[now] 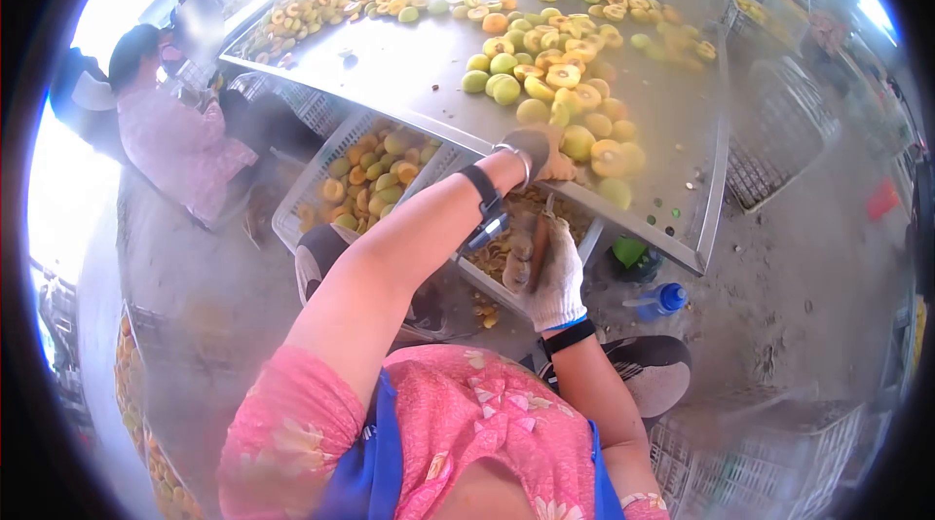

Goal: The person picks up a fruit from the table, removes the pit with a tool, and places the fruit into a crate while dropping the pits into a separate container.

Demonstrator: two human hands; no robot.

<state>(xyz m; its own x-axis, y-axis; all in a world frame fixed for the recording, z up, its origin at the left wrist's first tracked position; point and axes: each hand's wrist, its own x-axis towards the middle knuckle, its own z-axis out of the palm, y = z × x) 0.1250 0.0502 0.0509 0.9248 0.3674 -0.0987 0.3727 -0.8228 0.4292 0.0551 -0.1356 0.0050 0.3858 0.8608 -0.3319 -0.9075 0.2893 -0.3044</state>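
Observation:
My left hand (553, 158) is at the near rim of the metal table (380, 82), its fingers curled in beside the halved and whole yellow-green fruit (565, 75). What it holds, if anything, is hidden. Just below it, my right hand (560, 277), in a white glove, is closed around a tool with a brown handle (539, 245), whose thin metal tip points up toward the left hand. Beneath both hands is a white crate (492, 288) with fruit scraps in it. To its left, a second crate (289, 218) holds many fruit pieces.
A person (180, 135) in a pink top sits at the left. A blue-capped bottle (670, 298) and a green item (628, 250) are on the floor right of the scrap crate. More crates (779, 145) stand at the right. The table has a raised metal rim.

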